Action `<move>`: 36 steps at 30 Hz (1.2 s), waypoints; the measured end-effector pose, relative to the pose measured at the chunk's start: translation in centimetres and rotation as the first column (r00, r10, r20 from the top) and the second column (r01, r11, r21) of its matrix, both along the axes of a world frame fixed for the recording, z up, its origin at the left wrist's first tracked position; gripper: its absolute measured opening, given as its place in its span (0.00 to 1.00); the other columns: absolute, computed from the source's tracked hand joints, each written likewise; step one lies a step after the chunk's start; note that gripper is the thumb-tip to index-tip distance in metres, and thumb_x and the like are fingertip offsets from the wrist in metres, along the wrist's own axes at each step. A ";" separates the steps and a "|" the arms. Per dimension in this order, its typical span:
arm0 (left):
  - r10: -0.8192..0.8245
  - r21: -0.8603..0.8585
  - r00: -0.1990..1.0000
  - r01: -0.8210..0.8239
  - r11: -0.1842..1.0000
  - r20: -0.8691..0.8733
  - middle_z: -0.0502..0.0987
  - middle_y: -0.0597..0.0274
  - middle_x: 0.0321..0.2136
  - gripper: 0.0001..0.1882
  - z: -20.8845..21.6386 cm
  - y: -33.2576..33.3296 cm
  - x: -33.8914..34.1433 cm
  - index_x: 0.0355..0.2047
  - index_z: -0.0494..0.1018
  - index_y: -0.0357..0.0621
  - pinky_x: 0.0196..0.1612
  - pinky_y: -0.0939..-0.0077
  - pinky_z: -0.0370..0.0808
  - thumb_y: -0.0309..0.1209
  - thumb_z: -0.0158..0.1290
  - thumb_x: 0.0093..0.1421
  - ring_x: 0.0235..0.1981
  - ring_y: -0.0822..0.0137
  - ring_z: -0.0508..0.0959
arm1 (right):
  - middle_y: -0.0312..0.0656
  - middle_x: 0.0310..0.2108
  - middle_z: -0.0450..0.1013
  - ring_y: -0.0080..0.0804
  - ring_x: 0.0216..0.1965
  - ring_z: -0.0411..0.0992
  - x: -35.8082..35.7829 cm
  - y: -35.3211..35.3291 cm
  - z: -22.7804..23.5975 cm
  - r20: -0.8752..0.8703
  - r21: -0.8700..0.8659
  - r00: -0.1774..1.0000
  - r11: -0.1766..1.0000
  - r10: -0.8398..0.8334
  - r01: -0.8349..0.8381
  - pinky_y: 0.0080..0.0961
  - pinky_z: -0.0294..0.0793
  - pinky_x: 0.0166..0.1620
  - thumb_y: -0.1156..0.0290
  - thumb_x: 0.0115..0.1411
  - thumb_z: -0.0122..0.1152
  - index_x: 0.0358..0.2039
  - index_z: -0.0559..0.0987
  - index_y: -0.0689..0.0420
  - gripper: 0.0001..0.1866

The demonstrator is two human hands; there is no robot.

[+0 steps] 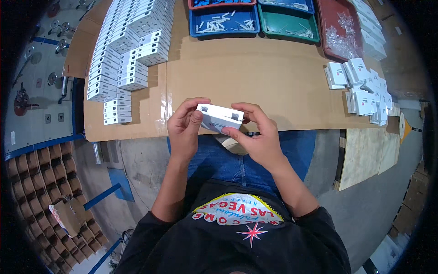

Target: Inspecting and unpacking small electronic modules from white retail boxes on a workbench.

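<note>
A small white carton (221, 118) with dark marks near its two upper corners is held between my hands, tilted, above the near edge of the cardboard-covered table. My left hand (186, 125) grips its left end, thumb against the side. At the other end my right hand (260, 132) has its thumb on the front face and its fingers behind the top right corner. The carton's underside and far side are out of sight.
Stacked white boxes (132, 45) fill the table's left side. Flat white packets (365, 93) are piled at right. Blue (223, 35), green (292, 37) and dark red trays (326, 32) with small parts stand at the back. A cardboard divider grid (41, 169) lies lower left.
</note>
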State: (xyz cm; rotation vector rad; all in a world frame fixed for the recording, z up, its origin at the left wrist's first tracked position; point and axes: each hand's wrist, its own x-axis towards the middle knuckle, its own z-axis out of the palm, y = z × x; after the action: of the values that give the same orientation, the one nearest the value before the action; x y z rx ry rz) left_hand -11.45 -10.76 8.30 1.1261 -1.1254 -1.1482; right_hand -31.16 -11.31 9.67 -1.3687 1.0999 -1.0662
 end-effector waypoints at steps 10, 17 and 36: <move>0.059 -0.134 0.988 -0.078 0.988 -0.141 0.78 0.52 0.43 0.23 -0.8 0.4 -1.3 0.48 0.74 0.32 0.52 0.73 0.75 0.45 0.50 0.74 0.46 0.63 0.79 | 0.43 0.39 0.81 0.39 0.41 0.79 0.0 0.0 -0.7 -0.021 -0.311 0.997 0.949 -0.071 0.061 0.31 0.77 0.45 0.75 0.50 0.79 0.43 0.83 0.59 0.19; 0.091 0.034 0.918 -0.085 0.996 -0.385 0.76 0.53 0.33 0.35 -1.4 -0.5 -2.7 0.34 0.72 0.36 0.47 0.70 0.74 0.55 0.28 0.78 0.37 0.65 0.78 | 0.45 0.42 0.80 0.36 0.43 0.78 0.4 0.7 -0.3 -0.055 -0.346 0.999 0.938 0.000 -0.019 0.28 0.77 0.46 0.80 0.46 0.80 0.45 0.83 0.61 0.24; 0.385 0.533 0.810 -0.107 0.839 -0.443 0.78 0.62 0.45 0.29 0.8 -0.3 -6.4 0.60 0.70 0.45 0.49 0.69 0.78 0.54 0.36 0.76 0.48 0.69 0.78 | 0.57 0.63 0.70 0.54 0.63 0.71 1.0 -0.1 -1.4 -0.156 -0.396 0.988 0.917 -0.006 -0.056 0.40 0.71 0.63 0.67 0.62 0.70 0.64 0.72 0.66 0.32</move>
State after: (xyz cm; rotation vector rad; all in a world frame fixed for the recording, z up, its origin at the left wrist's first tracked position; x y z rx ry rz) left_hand -17.89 -11.08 9.08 1.1768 -0.2274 -1.4519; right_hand -30.16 -11.41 8.26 -1.8106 1.0043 -1.2281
